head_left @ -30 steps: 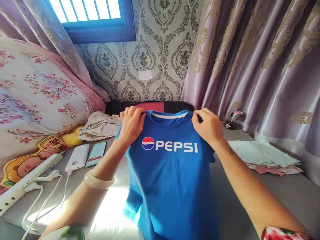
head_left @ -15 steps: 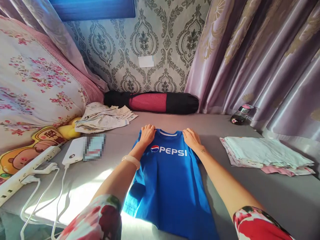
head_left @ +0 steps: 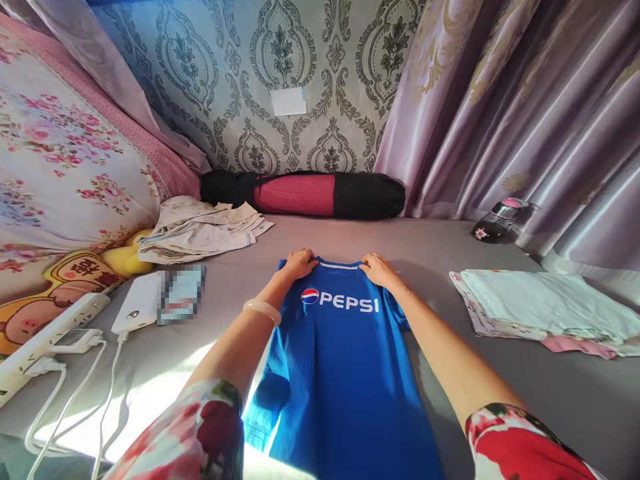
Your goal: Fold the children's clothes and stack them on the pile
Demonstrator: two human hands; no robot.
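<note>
A blue T-shirt [head_left: 350, 373] with a white PEPSI print and a round logo lies front up before me, its collar pointing away. My left hand [head_left: 300, 264] grips the shirt at the shoulder just left of the collar, fingers closed on the cloth. At the matching spot right of the collar, my right hand [head_left: 378, 269] has its fingers closed on the fabric too. The shirt's lower end runs out of view at the bottom, and my forearms cover parts of both sleeves.
Folded cloths [head_left: 545, 303] lie at the right, below a dark bottle [head_left: 493, 223]. A black and red rolled bag [head_left: 295, 195] rests along the wall. On the left are crumpled cloths [head_left: 200, 230], a white power bank [head_left: 137, 303], cables and a power strip [head_left: 55, 340].
Both hands have shifted slightly inward toward the collar, still holding the shirt. The camera view has tilted down and moved a little closer.
</note>
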